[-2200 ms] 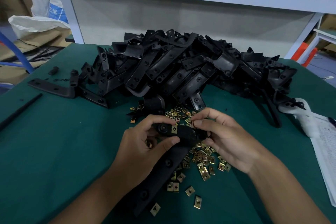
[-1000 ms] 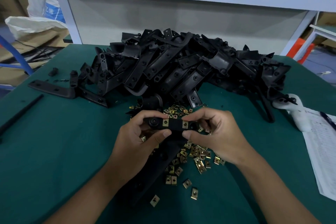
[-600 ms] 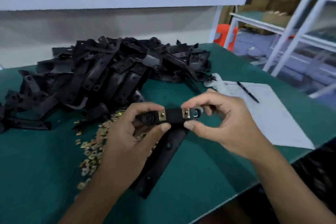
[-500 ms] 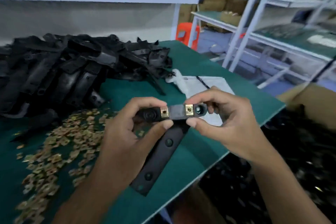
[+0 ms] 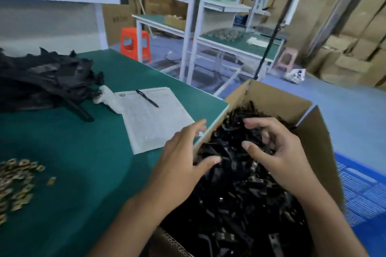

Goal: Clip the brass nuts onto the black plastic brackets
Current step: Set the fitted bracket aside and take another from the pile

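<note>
Brackets (image 5: 234, 175), finished ones by the look of it, were heaped in the cardboard box (image 5: 269, 100) just off the worktop (image 5: 87, 173) edge; both my hands hung over that box with nothing in them. Left hand (image 5: 183, 158) had its grip apart, fingers spread, thumb out over the box rim; right hand (image 5: 277, 150) was loosely curled above the pile, holding nothing as far as I could tell. My guess was this was the drop-off step; best done by letting go low so the clipped nuts don't get knocked loose. Next bracket would come from the black pile (image 5: 43, 81) at far left; loose brass nuts (image 5: 16, 181) sat at the near left edge; paper (image 5: 154, 119) and pen (image 5: 146, 95) lay between.
</note>
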